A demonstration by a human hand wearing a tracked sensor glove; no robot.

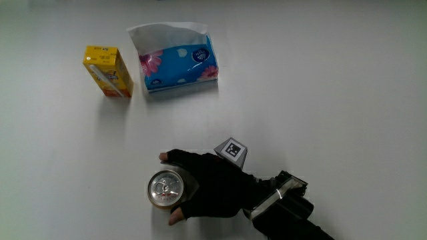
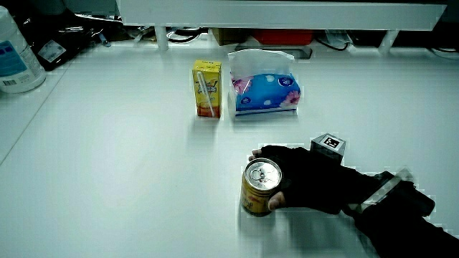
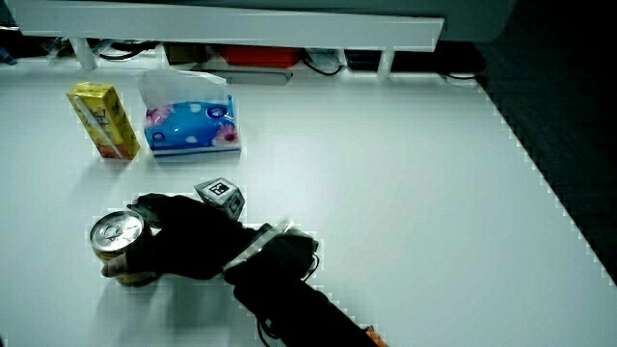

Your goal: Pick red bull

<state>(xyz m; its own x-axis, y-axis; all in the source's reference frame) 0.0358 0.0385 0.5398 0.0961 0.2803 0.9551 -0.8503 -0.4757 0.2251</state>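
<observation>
A gold can with a silver pull-tab top [image 1: 165,188] stands upright on the white table, nearer to the person than the carton and the tissue box. It also shows in both side views [image 2: 260,186] [image 3: 118,245]. The black gloved hand [image 1: 200,187] wraps its fingers around the can's side, thumb and fingertip showing on either edge of it. The patterned cube [image 1: 231,151] sits on the back of the hand. The forearm runs toward the person's edge of the table.
A yellow juice carton [image 1: 107,71] stands beside a blue flowered tissue box [image 1: 177,65], both farther from the person than the can. A white bottle with a blue label [image 2: 14,54] stands at the table's edge in a side view. The low partition [image 2: 280,14] spans the table's far end.
</observation>
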